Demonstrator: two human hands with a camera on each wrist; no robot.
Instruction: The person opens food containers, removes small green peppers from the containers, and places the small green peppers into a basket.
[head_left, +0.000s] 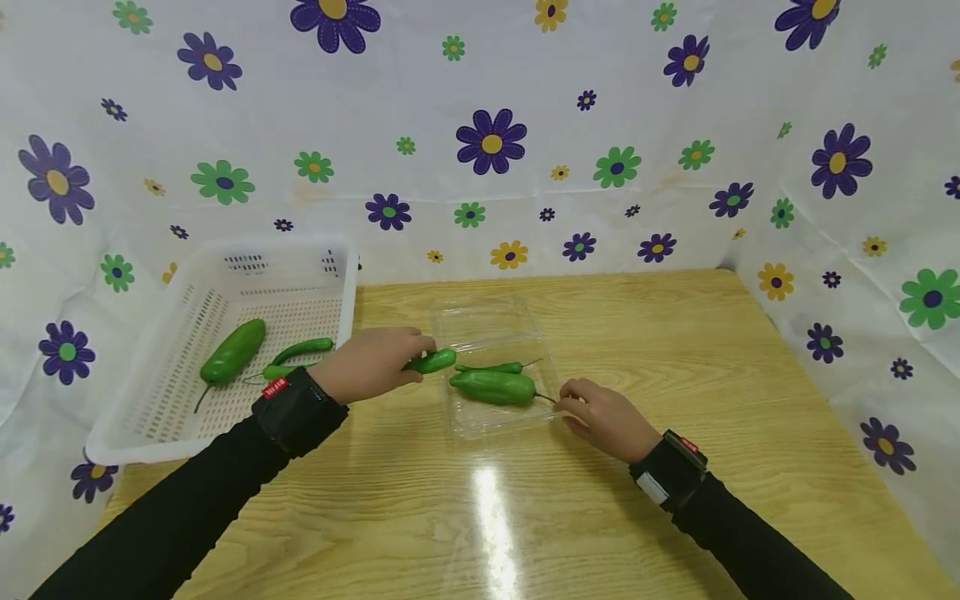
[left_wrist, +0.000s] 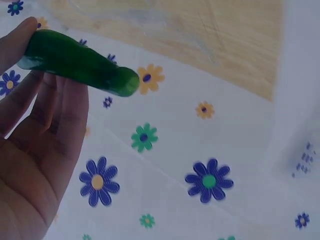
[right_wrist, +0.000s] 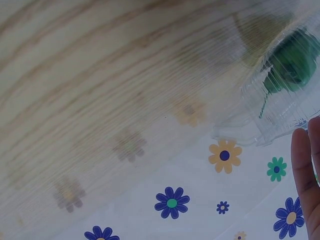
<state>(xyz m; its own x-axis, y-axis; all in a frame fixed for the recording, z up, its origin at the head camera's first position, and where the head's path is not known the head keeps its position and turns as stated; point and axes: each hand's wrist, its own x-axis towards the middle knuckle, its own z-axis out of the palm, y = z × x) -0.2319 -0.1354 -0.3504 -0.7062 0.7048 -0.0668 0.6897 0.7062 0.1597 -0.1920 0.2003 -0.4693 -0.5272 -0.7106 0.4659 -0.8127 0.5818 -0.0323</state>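
Observation:
In the head view my left hand [head_left: 377, 363] pinches a green chili pepper [head_left: 435, 361] just above the left side of a clear plastic box [head_left: 468, 425]. The left wrist view shows this pepper [left_wrist: 75, 62] between thumb and fingertips, its blunt end pointing away from the hand. Inside the open box lie a large green pepper [head_left: 491, 387] and a thinner green chili [head_left: 506, 367], both with stems to the right. My right hand [head_left: 606, 417] touches the box's right edge, beside the large pepper's stem. Straight fingers [right_wrist: 302, 162] meet the box wall in the right wrist view.
A white perforated basket [head_left: 348, 287] stands at the left, holding a large green pepper [head_left: 234, 352] and slimmer chilies [head_left: 300, 350], partly hidden by my left arm. The box's clear lid [head_left: 483, 321] is folded back. A flowered cloth [head_left: 420, 175] hangs behind the wooden table [head_left: 675, 333].

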